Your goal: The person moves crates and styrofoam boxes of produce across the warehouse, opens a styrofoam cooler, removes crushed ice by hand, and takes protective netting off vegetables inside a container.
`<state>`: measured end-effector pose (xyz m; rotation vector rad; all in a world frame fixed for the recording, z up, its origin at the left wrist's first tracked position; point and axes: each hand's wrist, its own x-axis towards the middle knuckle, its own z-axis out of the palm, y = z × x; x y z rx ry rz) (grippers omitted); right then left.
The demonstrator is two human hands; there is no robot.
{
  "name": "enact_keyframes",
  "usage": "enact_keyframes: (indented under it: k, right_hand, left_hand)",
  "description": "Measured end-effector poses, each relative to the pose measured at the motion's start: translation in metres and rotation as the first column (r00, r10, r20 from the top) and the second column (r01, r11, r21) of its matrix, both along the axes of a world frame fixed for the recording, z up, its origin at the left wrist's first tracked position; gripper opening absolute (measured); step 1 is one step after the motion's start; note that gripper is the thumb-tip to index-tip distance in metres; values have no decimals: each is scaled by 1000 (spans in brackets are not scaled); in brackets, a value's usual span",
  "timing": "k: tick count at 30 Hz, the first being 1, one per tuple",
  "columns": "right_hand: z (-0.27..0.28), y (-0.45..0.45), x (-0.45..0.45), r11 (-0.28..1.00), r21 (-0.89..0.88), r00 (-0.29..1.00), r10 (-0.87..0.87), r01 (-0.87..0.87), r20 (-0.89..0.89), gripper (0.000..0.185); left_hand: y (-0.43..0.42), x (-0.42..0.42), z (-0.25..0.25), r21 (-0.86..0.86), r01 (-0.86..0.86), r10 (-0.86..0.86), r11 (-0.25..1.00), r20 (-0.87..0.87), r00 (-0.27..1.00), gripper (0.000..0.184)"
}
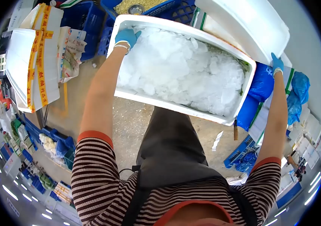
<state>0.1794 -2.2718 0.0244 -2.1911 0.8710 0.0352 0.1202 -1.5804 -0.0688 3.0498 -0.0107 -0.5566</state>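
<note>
A long white foam box (171,103) lies before me, filled with crushed ice (175,64). Some green leafy stuff shows along its right inner side. My left hand (127,38), in a blue glove, rests on the ice at the box's left end, its thumb apart from the fingers; the fingertips are partly hidden. Over on the right, my right hand (277,63), also gloved in blue, has its fingers at the lower corner of a white foam lid (247,26). The lid stands tilted beyond the box's far right edge.
Taped white foam boxes (36,67) are stacked at left, beside a printed white sack (70,52). Blue crates (89,22) stand behind, one holding pale yellow pieces (130,6). Blue plastic bags (260,84) lie at right, near a wooden handle (235,132).
</note>
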Motion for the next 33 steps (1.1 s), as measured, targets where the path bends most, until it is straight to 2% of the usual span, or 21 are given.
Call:
enact_keyframes:
  k: [1, 2, 4, 7, 9, 11, 12, 13, 14, 15, 16, 17, 19, 20, 22, 25, 26, 27, 29, 32, 33]
  right_hand:
    - [11, 27, -3, 1000, -14, 997, 9, -10, -72, 65]
    - [4, 30, -4, 961, -276, 999, 39, -35, 8, 67]
    - [-2, 41, 3, 688, -726, 975, 165, -7, 148, 71]
    - [35, 108, -17, 608, -792, 740, 561, -64, 371, 62]
    - [51, 171, -43, 790, -468, 632, 604, -395, 486, 47]
    - [16, 194, -65, 674, -252, 601, 735, -694, 312, 36]
    - [12, 224, -82, 591, -104, 520, 770, -800, 371, 32]
    - [-20, 238, -95, 548, 20, 527, 793, -836, 306, 34]
    - [-11, 272, -107, 485, -123, 454, 865, -866, 214, 41]
    - [-7, 301, -116, 478, 17, 472, 861, -878, 191, 49]
    - [-20, 319, -122, 424, 67, 425, 865, -903, 266, 52]
    - [-17, 341, -130, 440, 108, 453, 852, -891, 264, 50]
    - [-18, 376, -137, 436, 77, 440, 855, -897, 274, 49]
    - [-21, 394, -137, 438, 75, 440, 851, -896, 286, 49]
    - [-26, 427, -130, 449, 46, 443, 852, -893, 279, 49]
    - [-36, 475, -113, 458, -9, 444, 867, -889, 228, 50]
    - [-37, 491, -103, 462, -25, 445, 867, -887, 224, 50]
    - [-40, 505, -91, 467, -46, 447, 866, -883, 224, 50]
    - [-51, 525, -68, 447, -61, 431, 885, -892, 175, 50]
    - [-53, 555, -47, 483, -77, 467, 869, -872, 164, 50]
    - [-61, 563, -42, 458, -133, 439, 886, -879, 153, 50]
  left_hand:
    - [-7, -3, 12, 24, -32, 33, 999, -45, 998, 55]
    - [-7, -11, 8, 21, -16, 16, 1000, 2, 1000, 56]
    - [0, -20, -3, 16, 15, -17, 1000, 114, 993, 57]
    - [8, -30, -24, 23, 0, -6, 1000, 251, 968, 61]
    - [5, -24, -18, 40, -15, 9, 999, 134, 991, 64]
    - [-5, -21, -10, 40, -43, 43, 998, 3, 999, 66]
    - [-10, -15, -4, 33, -70, 72, 997, -57, 996, 67]
    - [-12, -12, 1, 26, -101, 103, 995, -116, 988, 68]
    - [-10, -11, 0, 38, -65, 71, 997, -158, 985, 67]
    - [-7, -10, -2, 18, -67, 68, 998, -95, 993, 68]
    - [-3, -12, -9, -2, -62, 62, 998, -34, 998, 69]
    - [5, -18, -24, -21, -50, 51, 999, 24, 998, 70]
    - [26, -12, -57, -58, 43, -45, 997, -23, 999, 67]
    - [29, -7, -65, -69, 11, -15, 998, -68, 998, 66]
    - [14, -5, -27, -37, 4, -7, 999, -82, 997, 56]
    - [15, -4, 4, -35, 311, -313, 950, -155, 937, 48]
    - [33, -6, -50, 50, 442, -439, 895, -68, 896, 43]
    - [36, -9, -53, 103, 529, -529, 842, -28, 848, 49]
    - [28, -10, -50, -53, 200, -197, 978, 42, 979, 57]
    - [35, -6, -63, -152, 310, -320, 939, -54, 946, 62]
    - [34, -6, -62, -204, 256, -264, 945, -11, 965, 60]
